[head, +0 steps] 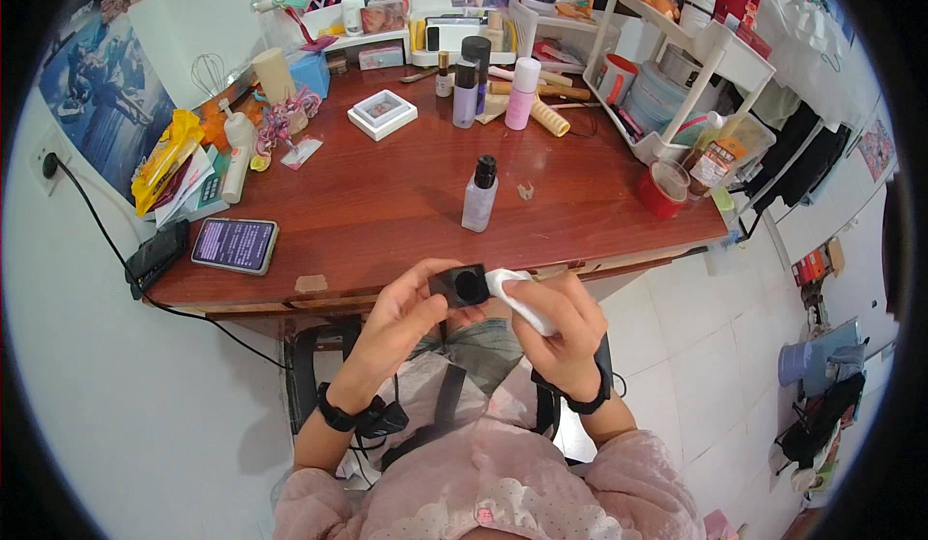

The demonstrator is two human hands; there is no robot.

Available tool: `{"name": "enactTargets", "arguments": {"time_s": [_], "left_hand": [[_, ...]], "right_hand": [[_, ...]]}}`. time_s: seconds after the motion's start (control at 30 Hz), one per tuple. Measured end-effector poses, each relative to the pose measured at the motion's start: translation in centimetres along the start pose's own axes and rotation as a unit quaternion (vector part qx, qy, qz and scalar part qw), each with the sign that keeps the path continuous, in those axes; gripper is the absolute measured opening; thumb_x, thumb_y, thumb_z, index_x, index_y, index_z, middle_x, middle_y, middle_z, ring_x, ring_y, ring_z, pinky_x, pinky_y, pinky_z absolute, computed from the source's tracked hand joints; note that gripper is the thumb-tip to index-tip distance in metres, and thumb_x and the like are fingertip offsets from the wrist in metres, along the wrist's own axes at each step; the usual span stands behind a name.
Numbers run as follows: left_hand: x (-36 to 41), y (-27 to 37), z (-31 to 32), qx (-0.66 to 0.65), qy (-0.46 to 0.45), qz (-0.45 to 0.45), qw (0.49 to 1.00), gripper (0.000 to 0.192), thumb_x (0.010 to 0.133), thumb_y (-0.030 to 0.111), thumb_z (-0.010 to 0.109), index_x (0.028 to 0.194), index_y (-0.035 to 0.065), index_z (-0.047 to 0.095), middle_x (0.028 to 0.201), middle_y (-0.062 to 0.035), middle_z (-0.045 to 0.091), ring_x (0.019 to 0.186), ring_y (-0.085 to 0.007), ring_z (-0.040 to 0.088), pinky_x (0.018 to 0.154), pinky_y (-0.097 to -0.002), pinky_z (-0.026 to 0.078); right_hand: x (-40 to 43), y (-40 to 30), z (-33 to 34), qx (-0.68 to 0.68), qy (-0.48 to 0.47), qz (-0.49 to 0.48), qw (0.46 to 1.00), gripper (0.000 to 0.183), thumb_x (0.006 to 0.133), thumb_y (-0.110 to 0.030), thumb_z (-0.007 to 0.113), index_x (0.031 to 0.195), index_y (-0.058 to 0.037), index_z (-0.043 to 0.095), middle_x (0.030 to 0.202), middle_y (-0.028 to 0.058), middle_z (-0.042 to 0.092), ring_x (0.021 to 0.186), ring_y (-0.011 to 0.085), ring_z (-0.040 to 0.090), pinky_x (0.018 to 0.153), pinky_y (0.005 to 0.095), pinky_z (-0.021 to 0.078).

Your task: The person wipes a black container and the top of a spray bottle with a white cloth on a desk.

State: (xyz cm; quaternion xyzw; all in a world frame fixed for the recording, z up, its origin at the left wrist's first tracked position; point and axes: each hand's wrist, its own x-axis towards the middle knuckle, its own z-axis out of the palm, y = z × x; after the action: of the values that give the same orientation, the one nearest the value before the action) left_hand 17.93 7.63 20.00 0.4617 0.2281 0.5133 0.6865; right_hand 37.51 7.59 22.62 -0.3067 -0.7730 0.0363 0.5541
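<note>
My left hand (407,317) grips a small dark square case or cap (464,285) with a round black recess, just in front of the desk's edge. My right hand (560,322) pinches a folded white tissue or cloth (523,301), whose tip touches or nearly touches the case's right side. Beyond both hands, a clear bottle of pale lilac contents with a black pump top (480,195) stands upright on the wooden desk (377,199).
A phone (235,244) lies at the desk's left, beside a black cable. Several bottles stand at the back, near a white square box (382,113). A red tub (663,187) and a white rack (674,32) are at the right.
</note>
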Motion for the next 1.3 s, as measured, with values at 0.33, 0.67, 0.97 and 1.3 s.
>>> {"name": "enactTargets", "arguments": {"time_s": [0.33, 0.67, 0.97, 1.3], "left_hand": [[0.26, -0.35, -0.04, 0.090, 0.001, 0.030, 0.995, 0.040, 0.088, 0.014, 0.063, 0.120, -0.0015, 0.046, 0.115, -0.0102, 0.053, 0.108, -0.0160, 0.054, 0.090, -0.0331, 0.050], [0.24, -0.25, 0.26, 0.076, -0.013, 0.036, 0.996, 0.041, 0.086, -0.001, 0.064, 0.123, -0.0027, 0.047, 0.118, -0.0081, 0.054, 0.111, -0.0132, 0.051, 0.092, -0.0263, 0.042], [0.30, -0.12, 0.06, 0.108, -0.017, 0.047, 0.993, 0.043, 0.084, -0.001, 0.066, 0.123, -0.0030, 0.049, 0.119, -0.0085, 0.055, 0.111, -0.0136, 0.051, 0.093, -0.0274, 0.042], [0.30, -0.31, 0.53, 0.178, -0.005, 0.075, 0.981, 0.043, 0.082, -0.001, 0.070, 0.121, -0.0028, 0.050, 0.112, -0.0074, 0.059, 0.104, -0.0120, 0.054, 0.090, -0.0259, 0.044]], "right_hand": [[0.52, -0.18, 0.27, -0.017, -0.050, 0.030, 0.998, 0.030, 0.070, -0.004, 0.070, 0.099, -0.0042, 0.066, 0.079, 0.0072, 0.059, 0.060, 0.0208, 0.061, 0.052, 0.0288, 0.0466], [0.60, -0.58, 0.22, 0.058, -0.074, 0.081, 0.992, 0.026, 0.073, 0.001, 0.069, 0.099, -0.0039, 0.069, 0.076, 0.0084, 0.059, 0.062, 0.0201, 0.061, 0.055, 0.0286, 0.0480], [0.68, -0.94, 0.65, 0.091, -0.031, 0.134, 0.986, 0.027, 0.076, 0.000, 0.069, 0.103, -0.0007, 0.064, 0.085, 0.0119, 0.064, 0.072, 0.0246, 0.065, 0.064, 0.0324, 0.0510], [0.58, -0.52, 0.34, 0.002, -0.060, 0.125, 0.990, 0.019, 0.076, -0.002, 0.072, 0.092, -0.0012, 0.061, 0.084, 0.0111, 0.063, 0.071, 0.0246, 0.064, 0.064, 0.0303, 0.0490]]}}
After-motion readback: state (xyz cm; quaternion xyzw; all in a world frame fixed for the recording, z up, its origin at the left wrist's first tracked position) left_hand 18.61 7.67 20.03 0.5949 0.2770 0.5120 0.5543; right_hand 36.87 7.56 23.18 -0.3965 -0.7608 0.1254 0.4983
